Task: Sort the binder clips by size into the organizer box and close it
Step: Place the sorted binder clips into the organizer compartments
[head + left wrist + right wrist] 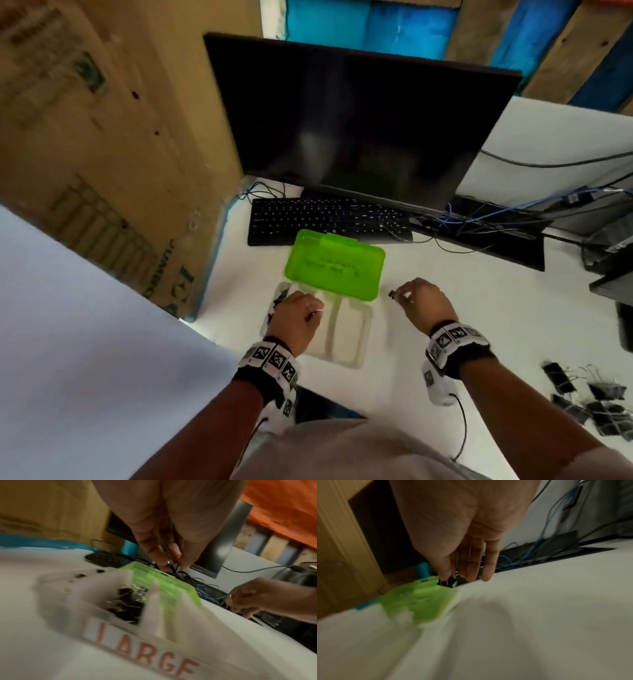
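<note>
The clear organizer box [363,354] lies open on the white desk, its green lid [335,267] folded back toward the keyboard. The leftmost compartment, labelled LARGE [137,649], holds several black binder clips [126,605]. My left hand [301,317] hovers over that side of the box with its fingers [154,555] pinched on a dark binder clip that is mostly hidden. My right hand [416,298], just right of the lid, pinches a small black binder clip [447,583] between thumb and fingers. Loose black clips [596,401] lie piled at the desk's right.
A black keyboard [329,219] and a dark monitor [359,120] stand behind the box. A tall cardboard carton [102,137] rises at the left. Tangled blue and black cables [479,219] and dark equipment sit at the back right.
</note>
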